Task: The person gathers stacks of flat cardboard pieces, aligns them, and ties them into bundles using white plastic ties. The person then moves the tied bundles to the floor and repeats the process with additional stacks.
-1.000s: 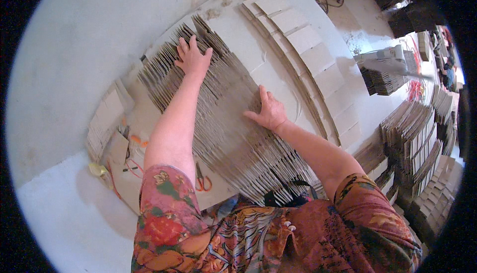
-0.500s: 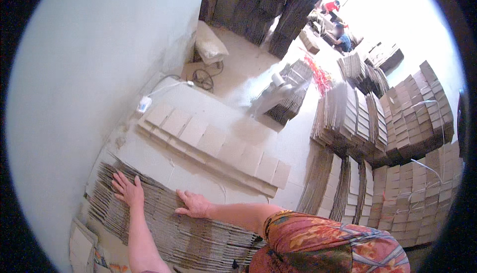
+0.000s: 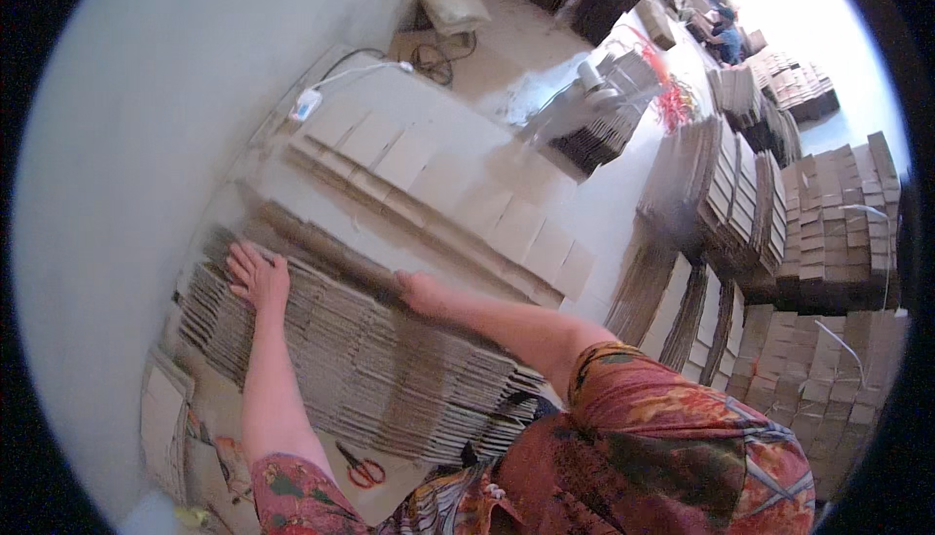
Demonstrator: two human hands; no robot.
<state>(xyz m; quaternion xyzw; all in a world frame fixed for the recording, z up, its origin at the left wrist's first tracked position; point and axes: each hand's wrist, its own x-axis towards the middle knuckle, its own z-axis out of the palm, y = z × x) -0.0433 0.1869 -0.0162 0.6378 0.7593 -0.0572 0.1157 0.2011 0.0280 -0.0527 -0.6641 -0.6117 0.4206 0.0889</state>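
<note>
A long row of folded brown cardboard pieces (image 3: 321,360) lies packed on edge before me. My left hand (image 3: 258,275) rests on its far left part, fingers spread and laid over the edges. Along the far side a darker strip of cardboard (image 3: 321,243) stands tilted and slightly blurred. At that strip's far edge is my right hand (image 3: 421,294), its fingers curled around the cardboard and partly hidden. Red-handled scissors (image 3: 361,467) lie near my left forearm, on the near side of the row.
Beyond lies a second row of flat cardboard (image 3: 438,184). A white power strip (image 3: 306,104) sits by the left wall. Tall cardboard stacks (image 3: 711,184) fill the right side. Red strapping (image 3: 672,97) lies farther off, near two people (image 3: 723,36) at the back.
My right hand has gone from spread fingers on the row to a curled grip at the far edge. A cardboard strip there now tilts up. The view has shifted, bringing the scissors into sight.
</note>
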